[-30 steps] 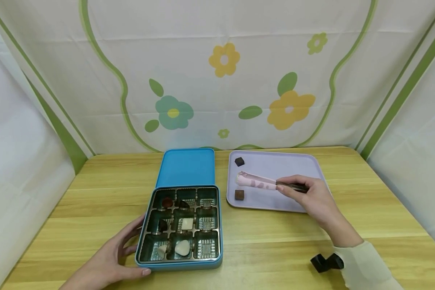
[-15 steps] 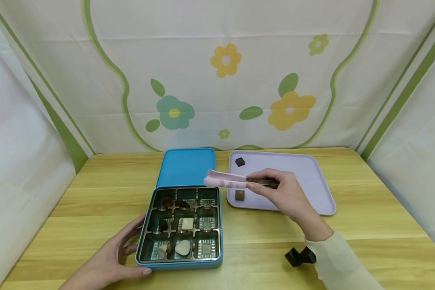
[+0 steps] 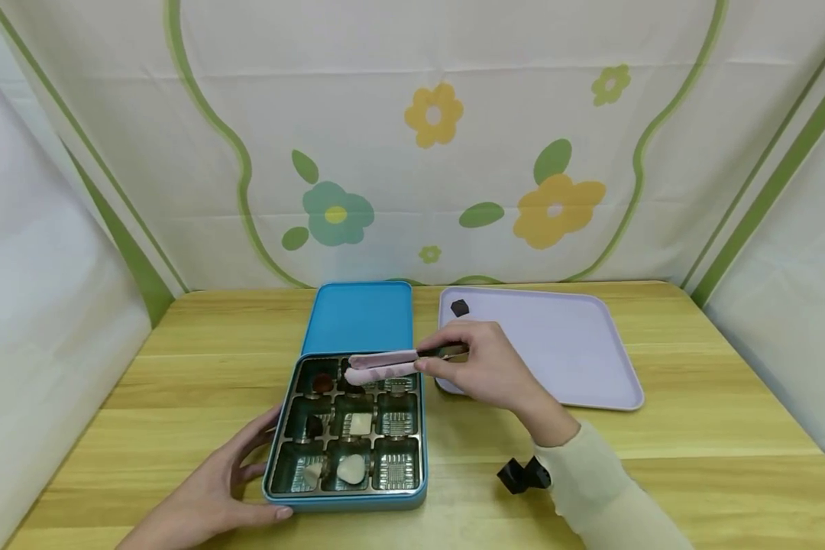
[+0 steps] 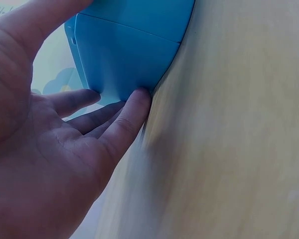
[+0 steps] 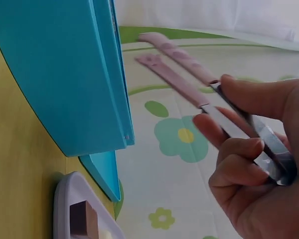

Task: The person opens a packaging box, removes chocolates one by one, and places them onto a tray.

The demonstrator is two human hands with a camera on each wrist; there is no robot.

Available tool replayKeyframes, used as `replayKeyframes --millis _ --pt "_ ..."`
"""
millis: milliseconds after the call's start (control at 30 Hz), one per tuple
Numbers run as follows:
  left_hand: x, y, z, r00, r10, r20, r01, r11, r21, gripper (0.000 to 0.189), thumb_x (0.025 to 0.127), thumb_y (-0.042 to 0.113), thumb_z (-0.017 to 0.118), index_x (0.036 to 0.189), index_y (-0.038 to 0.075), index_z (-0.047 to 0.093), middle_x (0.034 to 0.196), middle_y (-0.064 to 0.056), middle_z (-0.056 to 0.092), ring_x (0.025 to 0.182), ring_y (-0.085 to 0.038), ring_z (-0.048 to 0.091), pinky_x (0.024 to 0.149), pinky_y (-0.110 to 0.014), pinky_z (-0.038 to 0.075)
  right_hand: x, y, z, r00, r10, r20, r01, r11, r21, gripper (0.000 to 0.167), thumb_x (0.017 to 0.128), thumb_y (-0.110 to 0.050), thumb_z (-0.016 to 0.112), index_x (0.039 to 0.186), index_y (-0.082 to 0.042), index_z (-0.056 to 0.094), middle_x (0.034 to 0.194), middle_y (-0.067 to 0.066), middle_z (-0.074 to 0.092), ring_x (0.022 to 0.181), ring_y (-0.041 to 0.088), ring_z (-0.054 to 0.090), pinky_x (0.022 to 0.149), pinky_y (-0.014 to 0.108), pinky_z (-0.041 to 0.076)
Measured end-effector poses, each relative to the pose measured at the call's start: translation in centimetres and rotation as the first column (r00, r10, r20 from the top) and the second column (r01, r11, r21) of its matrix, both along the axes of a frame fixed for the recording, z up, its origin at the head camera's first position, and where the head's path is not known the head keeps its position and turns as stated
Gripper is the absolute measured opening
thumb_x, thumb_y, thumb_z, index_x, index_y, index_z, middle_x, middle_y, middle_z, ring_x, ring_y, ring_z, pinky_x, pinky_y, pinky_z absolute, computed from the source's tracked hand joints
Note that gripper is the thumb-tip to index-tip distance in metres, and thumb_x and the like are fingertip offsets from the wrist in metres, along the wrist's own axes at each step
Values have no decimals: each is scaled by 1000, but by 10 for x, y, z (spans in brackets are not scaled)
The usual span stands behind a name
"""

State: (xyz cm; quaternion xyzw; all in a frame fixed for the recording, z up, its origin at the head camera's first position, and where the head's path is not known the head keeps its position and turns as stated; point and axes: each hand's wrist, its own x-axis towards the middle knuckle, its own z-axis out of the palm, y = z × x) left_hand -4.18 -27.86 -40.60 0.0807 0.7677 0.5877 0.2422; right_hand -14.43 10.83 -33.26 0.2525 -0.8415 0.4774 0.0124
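Note:
My right hand [image 3: 486, 365] grips metal-handled tongs [image 3: 383, 367] with pink tips. In the head view the tips hang over the back row of a blue tin [image 3: 357, 500]. They stand apart in the right wrist view, with nothing visible between them. Several dark and white chocolates lie in the tin's divided insert, among them a white square [image 3: 360, 424], a rounded white one [image 3: 351, 468] and a reddish one [image 3: 322, 383]. The tips partly cover a dark one. My left hand [image 3: 209, 489] rests at the tin's front left corner, fingertips touching its side, thumb along the front.
A lilac tray [image 3: 557, 336] stands right of the tin. It carries a dark chocolate [image 3: 459, 308] and a brown cube [image 5: 83, 219], hidden in the head view. Behind the tin lies the blue lid [image 3: 359, 317]. A black device [image 3: 522, 475] sits at my right wrist.
My right hand has moved left with the tongs, from above the tray to above the tin's back row. The left hand has stayed at the tin's corner.

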Motion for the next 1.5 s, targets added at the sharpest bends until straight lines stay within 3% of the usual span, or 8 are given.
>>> replayKeyframes --millis 133,300,467,700,833,1000,1233,1500 --pt "0 1 0 1000 1 -6 -1 1000 5 116 89 10 88 175 20 10 177 -30 12 145 -54 48 99 -27 59 -4 -11 3 998 5 -67 3 993 117 13 92 -20 86 104 -15 86 100 -2 83 95 17 74 85 36 59" --pt "1 1 0 1000 0 -8 0 1000 8 116 89 11 88 175 20 9 177 -30 13 145 -53 48 99 -27 59 -10 -26 8 999 39 -18 -34 973 226 14 94 -22 83 104 -12 86 101 0 83 92 13 71 80 34 58" --pt "2 0 0 1000 5 -11 -5 1000 8 116 89 10 88 175 20 10 177 -29 13 145 -53 48 98 -28 60 -15 -51 22 997 75 19 -76 927 368 11 93 -21 84 97 -11 86 90 -1 82 78 8 67 70 27 56" --pt "0 4 -2 1000 3 -8 -3 1000 9 116 89 12 88 174 20 10 176 -30 13 148 -56 44 98 -27 59 -15 -66 34 988 152 -31 -120 873 473 8 95 -14 82 92 -6 85 84 5 80 68 13 65 61 26 51" --pt "-2 6 -3 999 -8 -41 9 1000 16 115 89 12 88 174 20 12 177 -28 14 150 -56 39 99 -27 59 -15 -60 31 987 149 -54 -109 884 454 8 95 -14 82 91 -8 85 85 4 81 70 10 66 65 26 54" --pt "-4 5 -4 996 -28 -82 29 999 13 114 88 11 89 174 22 14 177 -27 16 149 -39 48 101 -27 59 -15 -48 23 989 133 -72 -96 920 380 7 95 -14 82 90 -11 86 83 0 80 70 5 64 66 24 54" --pt "-6 6 -4 997 -33 -69 35 999 22 115 89 11 88 174 19 12 177 -29 14 149 -58 40 100 -26 58 -13 -32 21 996 80 -43 -64 952 299 7 95 -18 82 96 -13 86 91 -2 82 78 5 67 71 27 56" --pt "-7 4 -3 1000 -23 -12 23 1000 18 115 91 11 86 175 20 7 176 -32 13 145 -54 49 98 -29 60 -8 -5 17 998 -61 16 59 990 125 8 94 -20 84 102 -16 86 96 -2 81 83 10 73 75 27 61"
